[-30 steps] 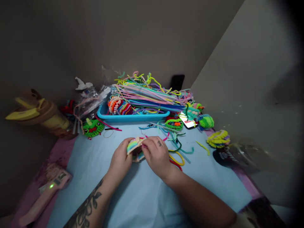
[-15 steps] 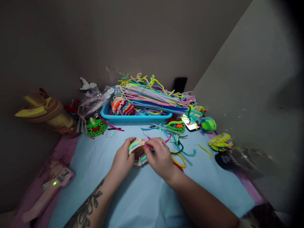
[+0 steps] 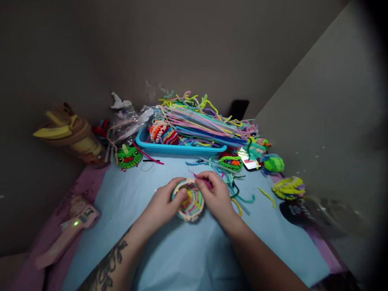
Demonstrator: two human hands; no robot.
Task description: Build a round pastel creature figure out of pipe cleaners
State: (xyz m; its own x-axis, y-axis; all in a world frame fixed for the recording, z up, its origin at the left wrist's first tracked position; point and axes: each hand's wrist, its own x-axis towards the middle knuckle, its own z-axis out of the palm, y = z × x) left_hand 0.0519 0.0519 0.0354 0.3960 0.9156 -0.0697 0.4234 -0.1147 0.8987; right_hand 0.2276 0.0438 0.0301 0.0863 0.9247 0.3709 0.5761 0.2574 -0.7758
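Observation:
A small round bowl woven from pipe cleaners [image 3: 197,200] is between my hands, its opening facing me, with a cream rim and rainbow stripes inside. My left hand [image 3: 166,199] is closed on its left wall, the thumb inside and the fingers behind. At the upper right rim, my right hand [image 3: 218,201] pinches a magenta pipe cleaner [image 3: 208,184]; its fingertips touch the rim. Most of that pipe cleaner is hidden by the fingers. Just beyond my right hand lie loose teal and green pipe cleaners [image 3: 239,195] and a yellow loop [image 3: 237,207].
A blue tray [image 3: 182,150] heaped with pipe cleaners stands at the back. Finished pieces, such as a green frog-like one [image 3: 129,157] and a yellow one [image 3: 288,188], lie around. A pink glue gun [image 3: 68,234] rests left; a lit phone [image 3: 249,160] and clear bottle [image 3: 327,210] are right.
The bowl has turned so that its open inside now faces me. My left thumb has moved inside it. The camera view has shifted slightly, so everything sits further right.

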